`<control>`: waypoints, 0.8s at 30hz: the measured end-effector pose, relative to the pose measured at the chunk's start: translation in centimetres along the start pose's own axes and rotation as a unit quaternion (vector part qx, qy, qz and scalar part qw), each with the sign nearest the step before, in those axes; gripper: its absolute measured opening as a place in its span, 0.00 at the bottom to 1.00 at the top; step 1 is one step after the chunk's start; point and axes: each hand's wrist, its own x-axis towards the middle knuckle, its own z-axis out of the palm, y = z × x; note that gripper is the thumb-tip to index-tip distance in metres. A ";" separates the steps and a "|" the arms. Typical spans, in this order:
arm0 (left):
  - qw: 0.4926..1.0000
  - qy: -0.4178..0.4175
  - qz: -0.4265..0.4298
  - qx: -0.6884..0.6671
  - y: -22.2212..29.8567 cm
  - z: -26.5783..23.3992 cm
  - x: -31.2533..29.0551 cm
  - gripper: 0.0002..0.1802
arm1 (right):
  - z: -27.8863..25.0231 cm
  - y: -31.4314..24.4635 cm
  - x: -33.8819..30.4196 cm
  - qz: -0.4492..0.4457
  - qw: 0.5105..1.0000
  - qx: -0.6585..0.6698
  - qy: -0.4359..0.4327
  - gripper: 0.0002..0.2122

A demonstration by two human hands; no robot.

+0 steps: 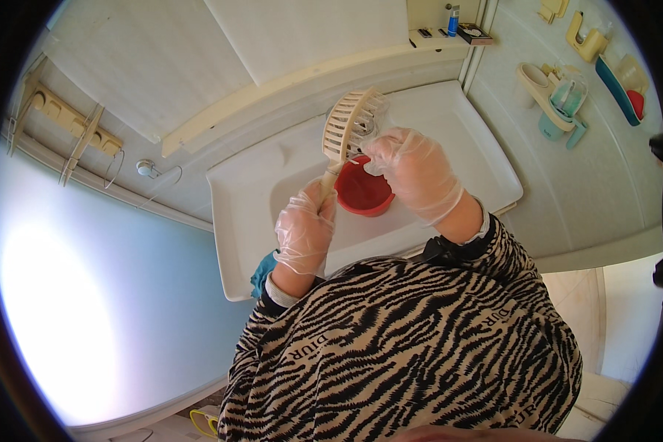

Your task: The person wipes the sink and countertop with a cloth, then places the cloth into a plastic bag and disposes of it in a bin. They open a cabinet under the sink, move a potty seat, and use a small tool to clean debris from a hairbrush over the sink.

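A cream vented hairbrush [339,132] is tilted over the sink, its slotted back toward me. My left hand [306,228], in a clear plastic glove, is wrapped round its handle. My right hand [412,169], gloved the same way, has its fingers pinched together just right of the brush head. Something whitish and thin shows at those fingertips; I cannot tell whether it is loose glove plastic or a held scrap. Below the brush a red bowl [365,188] stands in the white sink [236,199], partly hidden by my hands.
A teal cloth [262,274] lies at the sink's left front edge. Wall holders with a cup [552,127] and a soap dish [619,90] hang at right. A ledge with a blue bottle [453,20] is at the back. Cabinet doors [309,37] overhang the sink.
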 end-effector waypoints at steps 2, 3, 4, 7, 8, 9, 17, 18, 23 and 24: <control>1.000 0.009 0.012 -0.023 -0.2 0.1 0.1 0.15 | -0.6 -0.1 -0.1 0.010 0.999 0.039 0.017 0.05; 1.000 0.003 0.001 -0.018 -0.2 0.1 0.1 0.16 | -0.8 -0.3 -0.3 0.015 0.998 0.054 0.028 0.05; 1.000 -0.004 -0.010 -0.014 -0.3 0.1 0.1 0.16 | -1.0 -0.4 -0.4 0.019 0.997 0.070 0.041 0.05; 0.999 -0.017 -0.030 -0.024 -0.4 0.2 0.1 0.16 | -0.7 -0.7 -0.2 0.050 0.980 0.172 0.084 0.04; 0.999 -0.020 -0.035 -0.030 -0.4 0.2 0.1 0.16 | -0.6 -0.8 -0.1 0.066 0.978 0.175 0.091 0.06; 0.997 -0.032 -0.051 -0.046 -0.5 0.1 0.1 0.16 | -0.6 -0.9 -0.1 0.079 0.975 0.182 0.095 0.09; 0.984 -0.071 -0.097 -0.129 -0.7 0.3 0.0 0.17 | -1.5 -1.2 -0.2 0.354 0.800 0.483 0.044 0.09; 0.984 -0.070 -0.100 -0.130 -0.7 0.3 0.0 0.17 | -1.5 -1.1 -0.3 0.356 0.796 0.488 0.040 0.08; 0.981 -0.062 -0.105 -0.149 -0.5 0.3 0.0 0.15 | -0.7 -0.3 -0.5 0.203 0.883 0.413 0.091 0.08; 0.980 -0.064 -0.108 -0.152 -0.5 0.3 0.0 0.15 | -0.7 -0.2 -0.6 0.179 0.898 0.390 0.094 0.08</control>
